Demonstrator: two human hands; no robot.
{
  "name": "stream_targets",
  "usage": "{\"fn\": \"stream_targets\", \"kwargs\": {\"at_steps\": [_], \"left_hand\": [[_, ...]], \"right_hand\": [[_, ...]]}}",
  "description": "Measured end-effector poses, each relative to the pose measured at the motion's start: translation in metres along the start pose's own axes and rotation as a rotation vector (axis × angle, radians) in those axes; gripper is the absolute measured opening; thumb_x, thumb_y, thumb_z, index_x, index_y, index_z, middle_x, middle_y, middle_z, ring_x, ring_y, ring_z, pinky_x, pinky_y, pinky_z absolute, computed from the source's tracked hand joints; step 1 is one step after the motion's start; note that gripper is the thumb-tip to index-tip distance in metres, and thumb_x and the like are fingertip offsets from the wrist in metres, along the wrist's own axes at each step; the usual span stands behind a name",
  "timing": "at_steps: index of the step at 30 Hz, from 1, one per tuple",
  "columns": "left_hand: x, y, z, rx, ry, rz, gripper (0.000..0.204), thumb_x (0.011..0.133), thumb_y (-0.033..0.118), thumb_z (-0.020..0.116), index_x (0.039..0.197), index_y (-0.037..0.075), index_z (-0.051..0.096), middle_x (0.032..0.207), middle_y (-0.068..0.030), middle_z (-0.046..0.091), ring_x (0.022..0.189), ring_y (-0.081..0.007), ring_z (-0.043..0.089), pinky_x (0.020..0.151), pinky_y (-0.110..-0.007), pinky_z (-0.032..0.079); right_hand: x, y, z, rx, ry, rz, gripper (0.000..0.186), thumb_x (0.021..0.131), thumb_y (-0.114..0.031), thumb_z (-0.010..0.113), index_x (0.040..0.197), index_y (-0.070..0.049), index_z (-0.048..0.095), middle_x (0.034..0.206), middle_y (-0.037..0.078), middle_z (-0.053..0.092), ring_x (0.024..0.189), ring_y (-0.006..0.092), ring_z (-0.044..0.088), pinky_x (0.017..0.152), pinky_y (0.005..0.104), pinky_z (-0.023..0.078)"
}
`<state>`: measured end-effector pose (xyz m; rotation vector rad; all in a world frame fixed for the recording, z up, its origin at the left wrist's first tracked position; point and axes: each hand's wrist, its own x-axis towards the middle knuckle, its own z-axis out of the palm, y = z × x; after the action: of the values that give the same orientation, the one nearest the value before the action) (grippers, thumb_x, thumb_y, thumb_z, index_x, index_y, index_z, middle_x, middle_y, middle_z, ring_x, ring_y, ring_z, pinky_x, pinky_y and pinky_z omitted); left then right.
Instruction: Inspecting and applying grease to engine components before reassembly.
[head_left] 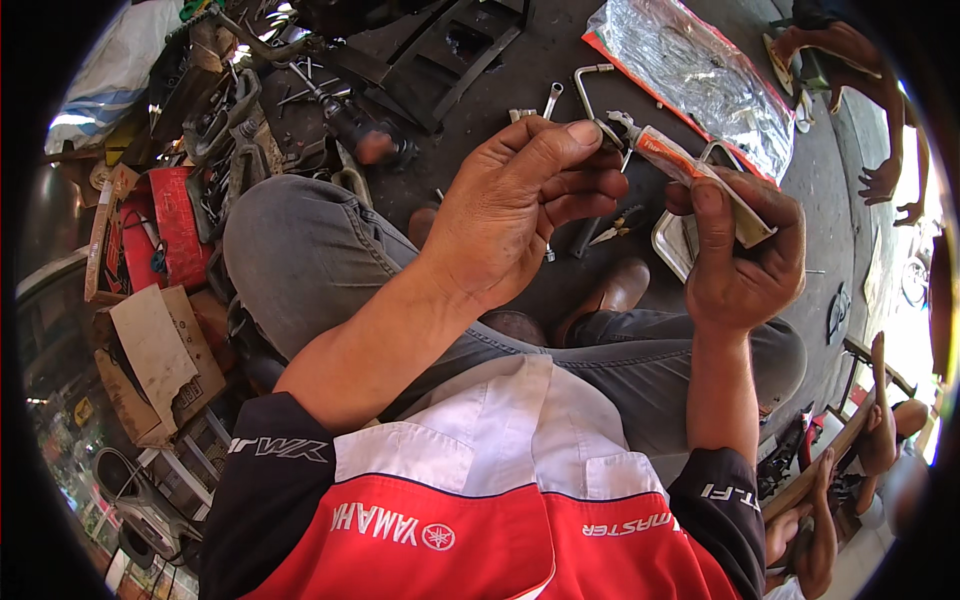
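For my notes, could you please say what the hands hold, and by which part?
Right hand: a squeeze tube, toward its flat end. Left hand: a small dark piece; which part is unclear.

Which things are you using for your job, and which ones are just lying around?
In use, it seems:
small dark piece, pinched in the left hand
orange-and-white squeeze tube, held in the right hand

Probably just lying about:
silver L-shaped metal wrench on the dark floor
red box at the left
torn brown cardboard box, also left
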<state>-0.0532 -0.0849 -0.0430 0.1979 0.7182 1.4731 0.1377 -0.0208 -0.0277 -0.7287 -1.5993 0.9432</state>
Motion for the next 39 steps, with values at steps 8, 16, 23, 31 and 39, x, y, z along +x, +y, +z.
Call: {"fn": "stream_targets", "kwargs": {"at_steps": [8, 16, 23, 31, 39], "left_hand": [[-0.001, 0.004, 0.002, -0.102, -0.035, -0.049, 0.021, 0.105, 0.021, 0.066, 0.112, 0.001, 0.069, 0.103, -0.0115, 0.076, 0.090, -0.0181, 0.077, 0.081, -0.029, 0.066], [-0.002, 0.006, 0.003, -0.143, -0.066, -0.059, 0.023, 0.105, 0.022, 0.066, 0.113, 0.000, 0.069, 0.103, -0.0119, 0.075, 0.090, -0.0180, 0.077, 0.080, -0.029, 0.066], [-0.002, 0.008, 0.002, -0.178, -0.056, -0.115, 0.028, 0.105, 0.025, 0.066, 0.116, -0.001, 0.068, 0.104, -0.0129, 0.075, 0.090, -0.0183, 0.077, 0.079, -0.029, 0.066], [0.005, 0.001, -0.003, 0.012, 0.111, 0.007, 0.031, 0.105, 0.028, 0.064, 0.118, 0.000, 0.067, 0.109, -0.0128, 0.075, 0.093, -0.0229, 0.076, 0.082, -0.035, 0.066], [0.021, -0.028, -0.013, 0.268, 0.448, 0.093, 0.028, 0.110, 0.025, 0.055, 0.102, -0.001, 0.062, 0.086, -0.0095, 0.069, 0.074, -0.0174, 0.070, 0.065, -0.030, 0.059]], "right_hand": [[0.002, 0.001, 0.002, 0.037, -0.022, -0.053, 0.021, 0.095, 0.004, 0.075, 0.108, 0.005, 0.060, 0.103, 0.021, 0.074, 0.089, 0.0248, 0.076, 0.076, 0.0362, 0.066], [0.002, 0.001, 0.002, 0.118, -0.008, -0.024, 0.020, 0.095, 0.003, 0.074, 0.108, 0.005, 0.059, 0.105, 0.022, 0.073, 0.092, 0.0261, 0.076, 0.078, 0.0388, 0.068], [0.001, 0.009, 0.004, 0.086, 0.038, -0.008, 0.019, 0.096, 0.001, 0.074, 0.108, 0.006, 0.060, 0.107, 0.022, 0.073, 0.095, 0.0276, 0.076, 0.080, 0.0396, 0.068], [-0.009, 0.018, 0.014, 0.771, 0.186, 0.738, 0.015, 0.103, -0.015, 0.069, 0.111, -0.004, 0.063, 0.109, 0.012, 0.072, 0.099, 0.0217, 0.072, 0.082, 0.0339, 0.059], [-0.071, 0.030, 0.080, 0.790, 0.117, 1.018, 0.010, 0.101, -0.006, 0.072, 0.106, -0.008, 0.064, 0.113, 0.003, 0.069, 0.104, 0.0137, 0.066, 0.097, 0.0315, 0.053]]}}
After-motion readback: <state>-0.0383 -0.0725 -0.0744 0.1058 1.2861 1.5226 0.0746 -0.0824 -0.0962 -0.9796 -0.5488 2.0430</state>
